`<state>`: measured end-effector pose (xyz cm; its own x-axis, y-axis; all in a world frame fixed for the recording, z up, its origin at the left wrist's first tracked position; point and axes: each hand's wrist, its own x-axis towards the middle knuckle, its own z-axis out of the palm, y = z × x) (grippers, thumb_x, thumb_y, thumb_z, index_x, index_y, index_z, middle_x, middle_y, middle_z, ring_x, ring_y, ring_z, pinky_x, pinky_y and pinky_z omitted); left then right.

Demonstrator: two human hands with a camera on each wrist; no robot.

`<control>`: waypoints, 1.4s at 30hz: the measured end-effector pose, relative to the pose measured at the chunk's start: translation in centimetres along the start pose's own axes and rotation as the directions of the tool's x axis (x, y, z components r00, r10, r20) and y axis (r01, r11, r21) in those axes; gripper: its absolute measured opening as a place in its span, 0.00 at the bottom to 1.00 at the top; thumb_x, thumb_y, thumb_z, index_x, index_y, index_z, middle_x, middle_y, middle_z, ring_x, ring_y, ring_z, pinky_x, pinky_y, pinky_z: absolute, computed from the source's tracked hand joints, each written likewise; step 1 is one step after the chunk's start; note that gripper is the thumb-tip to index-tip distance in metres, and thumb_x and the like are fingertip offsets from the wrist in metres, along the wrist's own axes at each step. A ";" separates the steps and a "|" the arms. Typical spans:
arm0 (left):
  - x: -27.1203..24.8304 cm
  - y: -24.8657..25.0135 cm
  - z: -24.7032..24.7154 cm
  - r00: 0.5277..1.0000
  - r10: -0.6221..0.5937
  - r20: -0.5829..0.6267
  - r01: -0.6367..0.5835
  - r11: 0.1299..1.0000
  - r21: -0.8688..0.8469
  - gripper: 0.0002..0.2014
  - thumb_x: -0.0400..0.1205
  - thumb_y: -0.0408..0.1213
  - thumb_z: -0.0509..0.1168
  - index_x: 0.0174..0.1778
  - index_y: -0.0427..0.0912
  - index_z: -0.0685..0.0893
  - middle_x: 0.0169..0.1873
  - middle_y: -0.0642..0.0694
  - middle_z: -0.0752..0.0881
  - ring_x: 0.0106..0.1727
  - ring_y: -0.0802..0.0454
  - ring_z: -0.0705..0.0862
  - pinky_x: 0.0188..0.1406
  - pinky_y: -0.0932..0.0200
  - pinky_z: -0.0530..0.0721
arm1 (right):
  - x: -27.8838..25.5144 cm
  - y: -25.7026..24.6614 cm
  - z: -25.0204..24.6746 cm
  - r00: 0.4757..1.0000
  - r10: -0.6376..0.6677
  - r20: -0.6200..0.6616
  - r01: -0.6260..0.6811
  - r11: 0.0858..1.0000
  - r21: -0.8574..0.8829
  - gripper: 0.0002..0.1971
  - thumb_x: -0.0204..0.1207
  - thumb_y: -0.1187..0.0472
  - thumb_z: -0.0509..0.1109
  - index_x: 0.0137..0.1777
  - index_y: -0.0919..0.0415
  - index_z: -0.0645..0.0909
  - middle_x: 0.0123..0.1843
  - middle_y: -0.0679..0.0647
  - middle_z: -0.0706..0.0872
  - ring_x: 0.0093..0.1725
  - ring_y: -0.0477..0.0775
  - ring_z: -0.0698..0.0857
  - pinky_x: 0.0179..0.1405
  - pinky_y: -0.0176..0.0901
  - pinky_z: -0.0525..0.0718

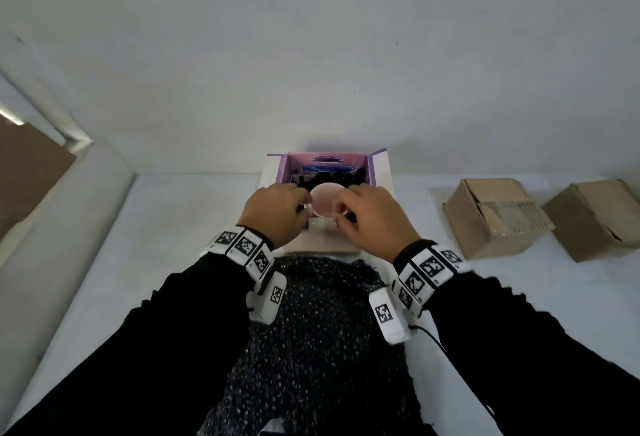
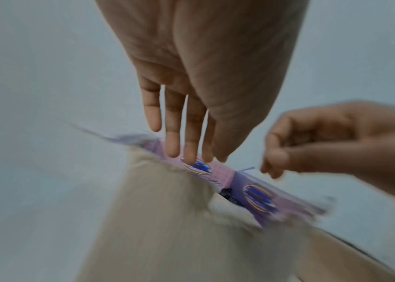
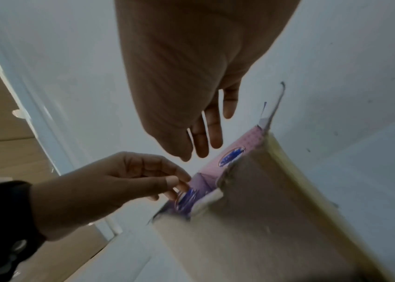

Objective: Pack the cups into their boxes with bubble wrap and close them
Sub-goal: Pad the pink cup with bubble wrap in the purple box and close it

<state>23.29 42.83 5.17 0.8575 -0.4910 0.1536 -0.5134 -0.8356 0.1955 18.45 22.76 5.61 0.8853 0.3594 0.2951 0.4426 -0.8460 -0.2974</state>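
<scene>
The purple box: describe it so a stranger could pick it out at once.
Start at the white table and find the two hands, left hand and right hand, at its middle. The purple box stands open right there, with a pink cup at its mouth. The two cardboard boxes off to the right are plain brown; this one is purple and pink with a blue oval logo.

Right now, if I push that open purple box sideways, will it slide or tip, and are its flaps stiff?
The purple box would probably slide: it sits flat on the table. Its open flaps look like thin card, so they likely bend easily.
</scene>
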 end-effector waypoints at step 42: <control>-14.6 2.8 -1.5 0.958 -0.280 0.062 0.267 0.791 -0.551 0.17 0.72 0.62 0.69 0.48 0.54 0.86 0.35 0.55 0.89 0.39 0.59 0.86 0.42 0.60 0.84 | -8.6 -2.3 -4.5 0.792 0.594 0.141 -0.377 0.294 0.878 0.22 0.76 0.65 0.73 0.24 0.52 0.69 0.37 0.51 0.85 0.40 0.49 0.83 0.48 0.45 0.77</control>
<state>9.30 48.01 4.97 0.9672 -0.2521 0.0320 -0.1951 -0.6556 0.7294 9.20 19.86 7.90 0.9843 -0.1619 -0.0708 -0.0780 -0.0381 -0.9962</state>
